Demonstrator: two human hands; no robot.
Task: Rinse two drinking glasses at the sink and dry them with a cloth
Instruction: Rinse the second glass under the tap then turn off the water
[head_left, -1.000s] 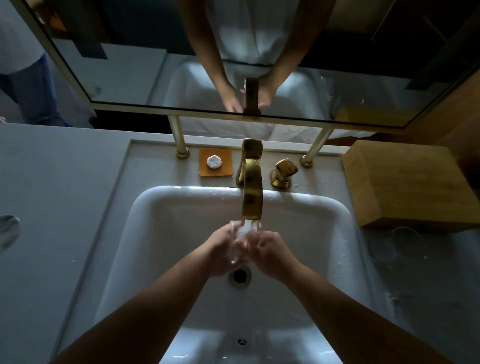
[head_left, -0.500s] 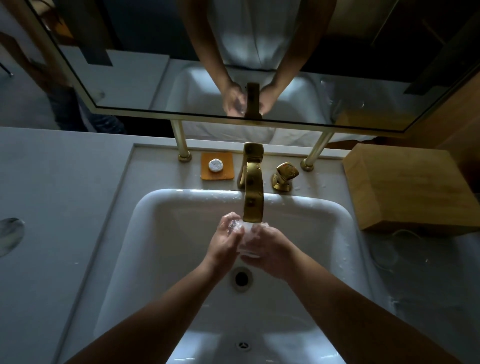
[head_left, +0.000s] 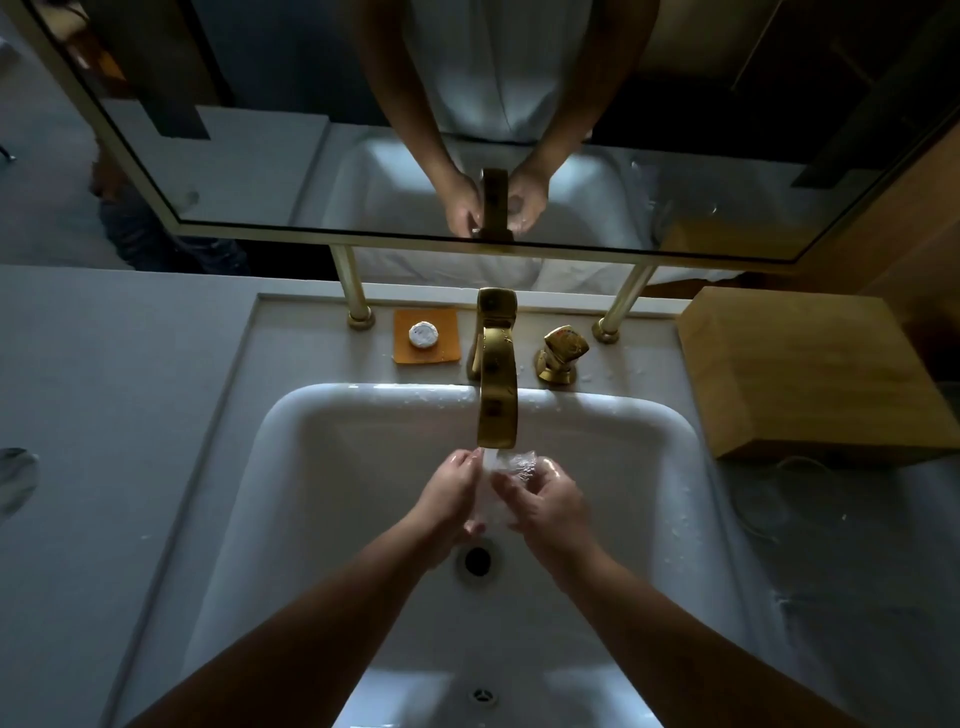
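A clear drinking glass (head_left: 511, 464) lies tilted between my hands under the water running from the gold faucet (head_left: 497, 395), over the white sink (head_left: 363, 400). My right hand (head_left: 550, 506) wraps its fingers around the glass from the right. My left hand (head_left: 447, 501) presses on its left side, fingers up by the stream. The glass is wet and partly hidden by my fingers. A second clear glass (head_left: 769, 499) stands faintly visible on the counter to the right of the sink. No cloth is in view.
A wooden box (head_left: 810, 374) sits on the counter at the back right, just behind the second glass. A gold tap handle (head_left: 563, 348) and an orange dish with a round soap (head_left: 426, 335) flank the faucet. The drain (head_left: 478, 558) lies below my hands. A mirror (head_left: 363, 171) hangs behind.
My hands have shifted around the glass under the stream: the right hand slid along it and the glass's rim now shows beyond my right fingers. The second glass has not moved.
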